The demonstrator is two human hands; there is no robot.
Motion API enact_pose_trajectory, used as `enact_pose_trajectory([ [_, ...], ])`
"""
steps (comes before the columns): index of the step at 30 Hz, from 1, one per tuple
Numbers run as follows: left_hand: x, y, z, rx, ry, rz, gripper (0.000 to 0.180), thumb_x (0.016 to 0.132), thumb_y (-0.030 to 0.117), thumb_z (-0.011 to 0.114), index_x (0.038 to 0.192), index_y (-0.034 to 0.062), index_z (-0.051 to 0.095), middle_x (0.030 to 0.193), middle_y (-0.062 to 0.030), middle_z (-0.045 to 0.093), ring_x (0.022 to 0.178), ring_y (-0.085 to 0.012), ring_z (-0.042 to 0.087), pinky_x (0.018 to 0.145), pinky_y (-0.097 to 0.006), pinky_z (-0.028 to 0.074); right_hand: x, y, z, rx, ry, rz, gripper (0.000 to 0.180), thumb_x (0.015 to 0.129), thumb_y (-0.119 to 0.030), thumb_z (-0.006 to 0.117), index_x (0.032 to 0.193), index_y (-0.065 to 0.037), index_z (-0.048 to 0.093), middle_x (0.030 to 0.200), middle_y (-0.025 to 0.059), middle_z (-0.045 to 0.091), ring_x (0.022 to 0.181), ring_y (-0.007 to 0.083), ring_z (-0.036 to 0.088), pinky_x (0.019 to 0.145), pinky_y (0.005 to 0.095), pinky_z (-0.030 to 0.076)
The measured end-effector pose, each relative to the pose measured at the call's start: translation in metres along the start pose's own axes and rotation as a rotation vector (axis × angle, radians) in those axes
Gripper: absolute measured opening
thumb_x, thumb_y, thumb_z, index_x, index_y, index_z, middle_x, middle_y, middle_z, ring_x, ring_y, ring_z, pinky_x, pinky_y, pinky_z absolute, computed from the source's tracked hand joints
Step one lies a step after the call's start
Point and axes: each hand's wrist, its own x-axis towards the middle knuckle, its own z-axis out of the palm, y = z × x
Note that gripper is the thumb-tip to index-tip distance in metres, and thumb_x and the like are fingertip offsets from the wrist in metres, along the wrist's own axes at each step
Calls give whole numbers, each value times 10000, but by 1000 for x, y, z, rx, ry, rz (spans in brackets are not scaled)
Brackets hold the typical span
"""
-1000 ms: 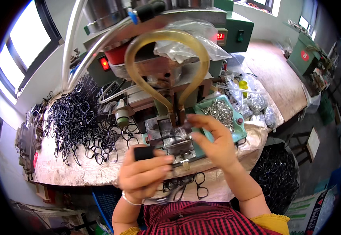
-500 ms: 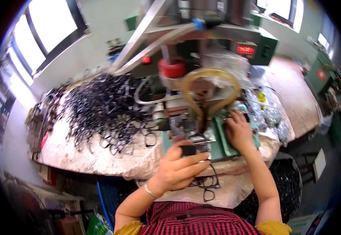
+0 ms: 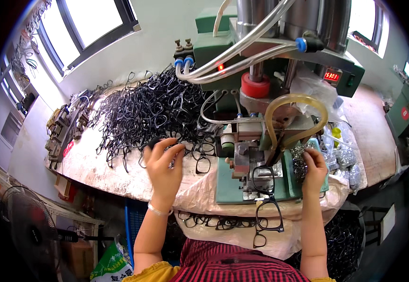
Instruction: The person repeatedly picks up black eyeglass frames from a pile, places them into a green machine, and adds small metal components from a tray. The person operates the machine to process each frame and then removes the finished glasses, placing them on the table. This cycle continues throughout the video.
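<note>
My left hand [image 3: 164, 171] is raised at the front of the black eyeglass frame pile [image 3: 152, 105], its fingers apart and nothing visible in them. A black cover [image 3: 153, 143] sits on one of its fingers. My right hand [image 3: 313, 171] is over the green tray of small metal parts [image 3: 299, 164]; its thumb and fingers pinch together, and what they hold is too small to make out. Between my hands, a black eyeglass frame [image 3: 271, 229] hangs from the front of the press's metal fixture [image 3: 244, 162], neither hand touching it.
The green press [image 3: 256, 87] rises over the fixture with clear hoses and a yellowish tube loop [image 3: 324, 101]. Several frames [image 3: 223, 223] lie along the table's front edge. Plastic bags [image 3: 348, 160] sit right of the tray. A fan [image 3: 30, 230] and blue crate [image 3: 133, 218] stand below left.
My left hand has moved left and away from the fixture toward the pile, its fingers spreading. A frame now shows hanging at the fixture. My right hand stays by the tray; the view has shifted.
</note>
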Motion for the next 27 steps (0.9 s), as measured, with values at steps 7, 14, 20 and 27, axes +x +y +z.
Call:
enact_pose_trajectory([
  [7,-35,-52,102,207,-530,161,192,700,67,680,807,194,775,1424,-177,531,1279,-360,479,1140,-485,301,-20,-20,-9,-305,-37,-65,134,866,0,691,1000,-1,697,925,29,685,878,115,625,822,246,488],
  [14,-28,-48,37,-225,-132,-71,141,762,59,756,888,114,788,1468,-141,513,1419,-331,391,1137,-449,249,-61,-34,-83,-586,114,-160,140,780,48,708,910,-5,700,920,68,693,898,178,645,847,299,488],
  [20,-29,-30,49,-470,-18,-333,119,944,100,670,887,6,622,794,-15,589,737,-143,540,728,-273,422,-43,-94,21,-346,-269,-351,159,755,17,726,912,-10,713,909,97,700,868,217,669,803,317,511],
  [27,-78,-7,74,-960,59,-738,125,1011,112,589,1029,-8,619,874,-27,632,732,-98,629,688,-239,535,-51,-68,71,78,-238,-88,382,810,26,699,1161,25,550,905,41,645,905,111,619,841,246,482],
])
